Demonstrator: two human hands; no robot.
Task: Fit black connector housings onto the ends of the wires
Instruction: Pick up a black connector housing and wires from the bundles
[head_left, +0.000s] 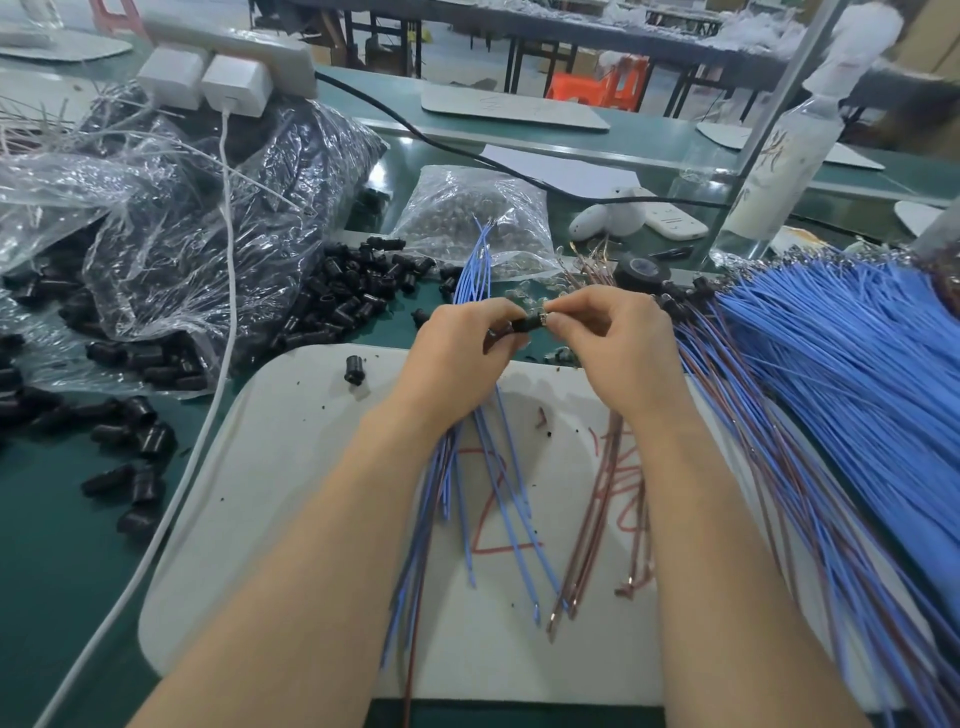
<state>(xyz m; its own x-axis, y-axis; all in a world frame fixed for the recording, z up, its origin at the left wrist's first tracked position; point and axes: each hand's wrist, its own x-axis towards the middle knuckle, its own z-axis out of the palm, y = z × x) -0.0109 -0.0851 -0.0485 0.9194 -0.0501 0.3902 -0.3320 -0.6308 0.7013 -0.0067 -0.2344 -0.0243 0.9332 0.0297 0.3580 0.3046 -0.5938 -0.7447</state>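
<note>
**Both hands on one housing, mid-tabletop**

Head view:
- Left hand (457, 338): fingers curled, pinching a black connector housing (524, 327) at its left end. It's held just above the far edge of the white board (291, 467), about mid-tabletop.
- Right hand (613, 332): thumb and forefinger closed on a small metal terminal (544, 318) sitting right at the housing's right end. Can't tell how far in it is, or which wire it belongs to; the hand covers that.
- A few blue wires (472, 270) run under the left hand: tips fan out toward the far edge, tails lie across the board toward the near edge.
- Brown wires (623, 509) lie on the board below the right wrist.
- Big blue wire bundle (857, 374) is spread along the right edge, brown strands mixed in on its left flank.
- One loose housing (354, 370) is on the board's far-left corner, apart from the hands.
- Heap of housings (353, 291) on the green tabletop (52, 545) just left of the hands, spilling from a large clear bag (208, 234) toward the left edge.
- Smaller clear bag (467, 218) of small parts lies beyond the hands.
- White cable (223, 291) runs from a power strip (234, 47) at the far-left corner down to the near edge.
</note>
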